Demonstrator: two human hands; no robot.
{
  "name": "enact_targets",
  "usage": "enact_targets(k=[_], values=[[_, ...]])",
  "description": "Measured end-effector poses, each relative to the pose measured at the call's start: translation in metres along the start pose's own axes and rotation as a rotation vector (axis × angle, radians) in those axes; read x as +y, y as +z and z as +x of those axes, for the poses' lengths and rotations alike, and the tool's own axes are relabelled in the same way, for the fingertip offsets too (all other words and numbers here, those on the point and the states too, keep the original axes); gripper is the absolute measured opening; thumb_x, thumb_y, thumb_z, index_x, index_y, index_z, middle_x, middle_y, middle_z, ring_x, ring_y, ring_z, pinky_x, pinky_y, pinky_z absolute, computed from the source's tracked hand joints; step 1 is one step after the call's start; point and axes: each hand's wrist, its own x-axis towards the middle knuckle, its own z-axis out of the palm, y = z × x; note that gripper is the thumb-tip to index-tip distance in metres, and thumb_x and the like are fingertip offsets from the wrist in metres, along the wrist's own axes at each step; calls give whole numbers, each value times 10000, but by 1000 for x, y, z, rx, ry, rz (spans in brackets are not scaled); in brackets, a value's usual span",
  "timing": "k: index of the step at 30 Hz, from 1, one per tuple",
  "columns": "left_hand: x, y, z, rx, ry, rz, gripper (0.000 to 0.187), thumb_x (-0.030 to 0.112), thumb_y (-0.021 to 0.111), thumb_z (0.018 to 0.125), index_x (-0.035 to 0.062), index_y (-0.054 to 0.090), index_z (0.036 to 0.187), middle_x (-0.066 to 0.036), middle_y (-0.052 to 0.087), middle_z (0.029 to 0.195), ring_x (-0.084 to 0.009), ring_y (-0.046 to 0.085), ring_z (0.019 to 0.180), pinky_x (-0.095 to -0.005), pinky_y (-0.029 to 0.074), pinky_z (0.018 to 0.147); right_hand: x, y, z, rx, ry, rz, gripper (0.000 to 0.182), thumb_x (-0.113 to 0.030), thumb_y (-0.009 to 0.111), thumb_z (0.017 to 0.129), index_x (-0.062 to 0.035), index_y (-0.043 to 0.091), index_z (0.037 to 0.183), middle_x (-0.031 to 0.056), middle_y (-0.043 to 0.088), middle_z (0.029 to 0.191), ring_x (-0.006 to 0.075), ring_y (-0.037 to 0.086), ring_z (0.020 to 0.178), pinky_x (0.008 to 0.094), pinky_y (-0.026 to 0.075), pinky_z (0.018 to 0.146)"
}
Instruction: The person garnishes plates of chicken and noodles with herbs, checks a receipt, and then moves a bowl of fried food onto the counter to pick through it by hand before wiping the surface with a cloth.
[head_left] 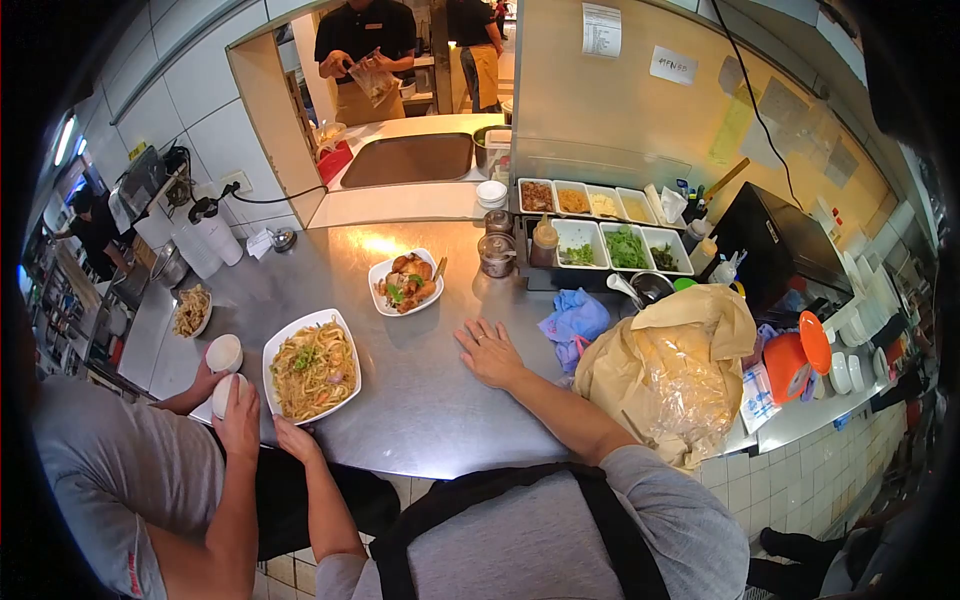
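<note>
Our left hand (298, 440): square white ceramic plate (269, 362), seven-o'clock rim; grip unclear, best kept level. Our right hand (488, 354): fingers wide, flat.

To the right of the right hand (488, 352) lie a blue cloth (575, 315) and a brown paper bag (740, 312); topping containers (632, 270) sit farther forward.

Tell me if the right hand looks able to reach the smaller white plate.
Probably yes: the right hand lies flat near the smaller white plate, with only bare counter between them.
</note>
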Motion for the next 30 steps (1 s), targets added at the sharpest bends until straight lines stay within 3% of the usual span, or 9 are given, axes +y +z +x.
enact_targets(k=[10,19,22,24,27,30], values=[[10,9,28,-101,-127,16,552,394,306,945,-88,568,879,-133,549,583,-214,503,417,-302,417,384,-8,-11,-2,44,20,36,467,-294,486,877,-138,419,1311,134,355,1381,316,295,1295,516,229,1045],[22,42,47,-170,-13,26,539,416,321,944,-54,578,888,-114,550,576,-184,509,430,-290,420,393,-7,-8,0,145,15,72,409,-286,526,851,-136,495,1230,120,427,1321,292,336,1268,493,260,1024],[27,54,46,-210,24,-9,540,419,323,946,-53,576,881,-109,538,557,-184,504,430,-289,418,405,-5,-4,2,185,118,76,405,-280,534,843,-133,504,1219,119,438,1313,282,347,1264,486,260,1023],[24,58,45,-234,24,-20,540,419,323,946,-53,576,879,-108,535,551,-184,502,429,-288,418,409,-3,-3,3,264,332,26,411,-294,529,842,-130,506,1218,119,435,1323,272,345,1273,481,243,1041],[10,54,50,-305,77,4,507,418,343,950,-31,577,921,-93,528,575,-163,500,459,-276,406,439,2,-5,7,226,399,14,430,-316,521,846,-130,498,1232,117,417,1346,272,333,1285,477,227,1058],[12,50,48,-375,122,-110,429,367,357,959,-11,561,966,-72,528,641,-140,495,489,-270,396,454,17,-17,9,128,263,25,449,-344,510,854,-135,486,1250,116,397,1367,271,311,1301,475,211,1073]])
